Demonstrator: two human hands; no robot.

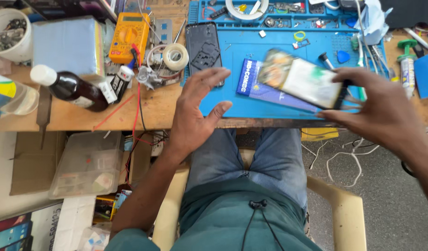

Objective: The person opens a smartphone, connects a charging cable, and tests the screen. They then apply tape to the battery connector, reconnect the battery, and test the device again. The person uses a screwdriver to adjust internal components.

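Note:
My right hand (379, 109) grips a smartphone (302, 80) by its right end and holds it tilted above the blue work mat (244, 104); the phone looks blurred. My left hand (197, 109) hovers open over the mat's near-left corner, fingers spread, holding nothing. Just beyond its fingertips a black phone back cover (203, 49) lies on the mat. A blue flat box (265, 88) lies under the held phone.
A yellow multimeter (129, 37), tape roll (175, 56), dark brown bottle (72, 88) and white cup of parts (9, 35) crowd the wooden bench at left. Small tools fill the mat's far tray (279, 16). A clear plastic box (88, 165) sits below the bench.

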